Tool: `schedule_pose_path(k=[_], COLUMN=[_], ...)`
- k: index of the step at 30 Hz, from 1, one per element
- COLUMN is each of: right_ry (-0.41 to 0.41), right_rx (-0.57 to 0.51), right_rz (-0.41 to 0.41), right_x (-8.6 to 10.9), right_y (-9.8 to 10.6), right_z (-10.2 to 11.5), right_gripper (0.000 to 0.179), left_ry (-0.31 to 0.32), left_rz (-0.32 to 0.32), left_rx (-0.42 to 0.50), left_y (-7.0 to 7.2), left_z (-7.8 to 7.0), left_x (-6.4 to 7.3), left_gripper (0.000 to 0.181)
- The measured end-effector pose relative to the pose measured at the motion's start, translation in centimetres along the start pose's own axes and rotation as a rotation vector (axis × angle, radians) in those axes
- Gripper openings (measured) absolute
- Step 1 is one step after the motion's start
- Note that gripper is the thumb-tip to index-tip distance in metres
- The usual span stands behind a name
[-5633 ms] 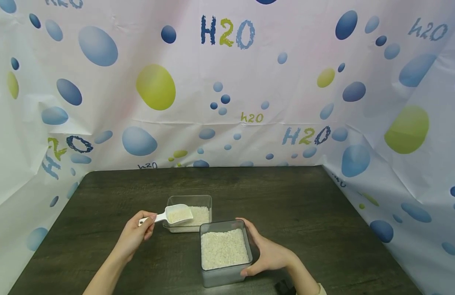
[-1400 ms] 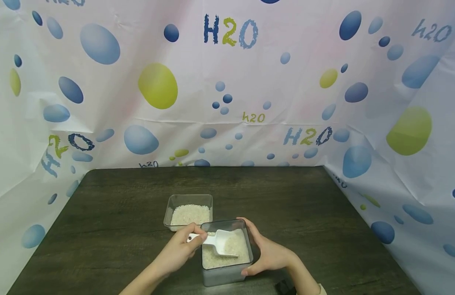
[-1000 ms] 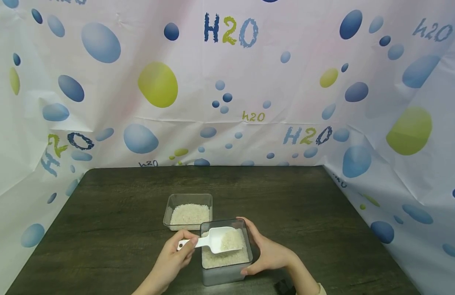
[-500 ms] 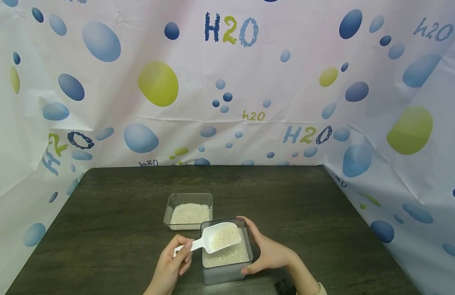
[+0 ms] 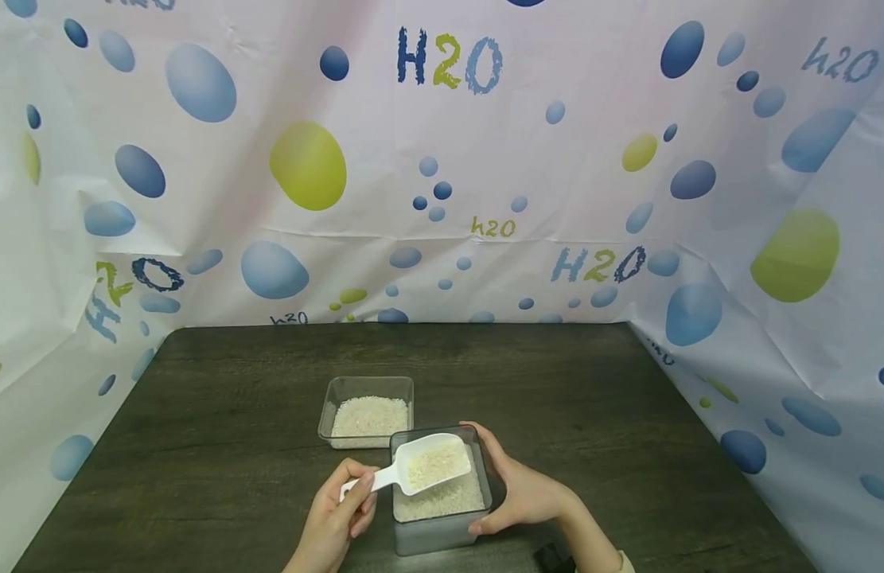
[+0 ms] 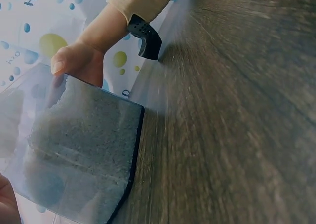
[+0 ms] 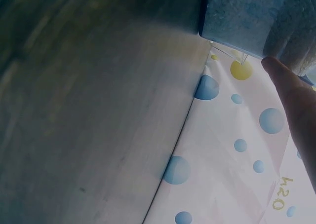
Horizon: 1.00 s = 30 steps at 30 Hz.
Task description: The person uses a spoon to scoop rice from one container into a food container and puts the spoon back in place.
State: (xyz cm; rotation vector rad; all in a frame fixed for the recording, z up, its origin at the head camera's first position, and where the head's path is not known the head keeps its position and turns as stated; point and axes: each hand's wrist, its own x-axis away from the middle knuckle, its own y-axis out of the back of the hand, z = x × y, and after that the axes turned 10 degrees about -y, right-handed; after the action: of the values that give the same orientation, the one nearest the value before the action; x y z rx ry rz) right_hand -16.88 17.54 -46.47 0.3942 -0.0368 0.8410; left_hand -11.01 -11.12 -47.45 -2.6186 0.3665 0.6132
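My left hand [image 5: 334,509] pinches the handle of a white scoop [image 5: 390,476] between thumb and fingers. Rice [image 5: 438,464] lies in the scoop's bowl, which is over the opening of a tall grey see-through container [image 5: 434,537] nearly full of rice. Around that container's right side curls my right hand [image 5: 523,492], thumb at the near corner and fingers at the far one. In the left wrist view, rice shows through the wall of the tall container [image 6: 89,140]; only a bit of the left hand [image 6: 7,204] enters at the edge. The right wrist view shows one finger [image 7: 291,93] against the container.
Behind and left of the tall container stands a shallower clear container [image 5: 337,439] with a mound of rice. A small black object [image 5: 552,557] is by the right wrist. The dark wooden table [image 5: 198,446] meets a patterned sheet [image 5: 442,278] at the back and sides.
The left hand has brought the scoop from over the shallow container to the tall one, dipped it into the rice and raised it loaded. The right hand has kept its hold.
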Motion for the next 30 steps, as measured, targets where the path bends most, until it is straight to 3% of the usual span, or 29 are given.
schedule_pose_path(k=[8, 13, 19, 24, 30], right_ry=[0.024, 0.034, 0.018, 0.034, 0.035], right_rx=[-0.012, -0.015, -0.011, -0.006, 0.005], right_rz=[0.005, 0.001, 0.002, 0.008, 0.002], right_x=[0.0, 0.0, 0.0, -0.1, -0.2], right_y=[0.0, 0.0, 0.0, 0.0, 0.0], right_z=[-0.1, -0.3, -0.3, -0.3, -0.4], right_gripper=[0.115, 0.114, 0.113, 0.112, 0.112], left_ry=[0.008, 0.026, -0.051, -0.111, -0.11], left_rz=[0.008, -0.019, -0.019, -0.078, -0.161], left_rx=[0.04, 0.014, -0.02, -0.09, -0.181], left_y=[0.1, 0.6, 1.7, 3.0, 4.2], left_z=[-0.6, -1.4, -2.7, -4.2, -5.5], left_x=[-0.2, -0.6, -1.7, -3.0, -4.3], left_gripper=[0.027, 0.024, 0.026, 0.024, 0.018])
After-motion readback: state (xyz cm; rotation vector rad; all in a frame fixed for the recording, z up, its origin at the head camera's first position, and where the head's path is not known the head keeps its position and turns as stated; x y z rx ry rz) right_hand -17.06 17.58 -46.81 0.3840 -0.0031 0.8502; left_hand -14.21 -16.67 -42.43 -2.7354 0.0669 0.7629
